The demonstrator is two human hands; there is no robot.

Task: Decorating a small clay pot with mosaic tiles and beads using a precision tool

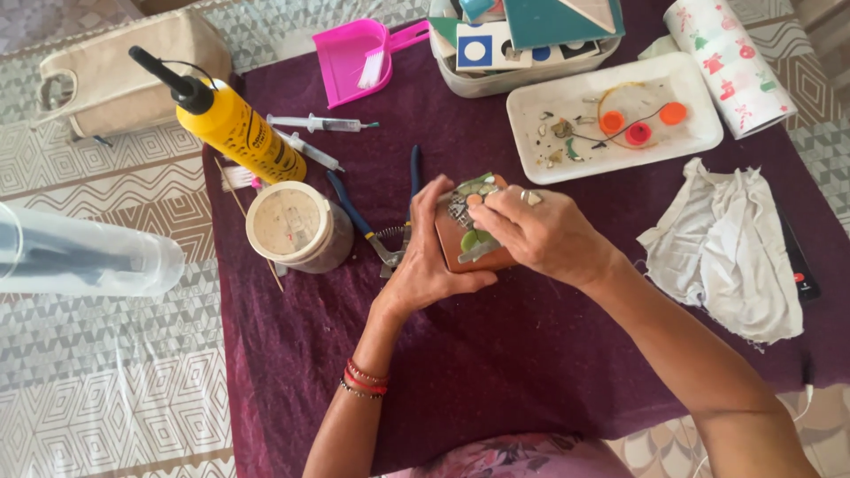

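Note:
A small brown terracotta piece (453, 252) with green and grey mosaic shards (475, 188) stuck on it sits in the middle of a purple cloth (496, 372). My left hand (427, 265) cups it from the left and underneath. My right hand (536, 232) lies over its top, fingertips pressing on the shards. Blue-handled nippers (376, 221) lie just left of my left hand, touching nothing I hold.
A yellow glue bottle (232, 124), a round lidded tub (292, 226), two syringes (319, 124) and a pink dustpan with brush (359, 57) lie at left. A white tray with shards and caps (695, 133), a tile box (513, 75), a patterned roll (730, 62) and a white rag (726, 248) are at right.

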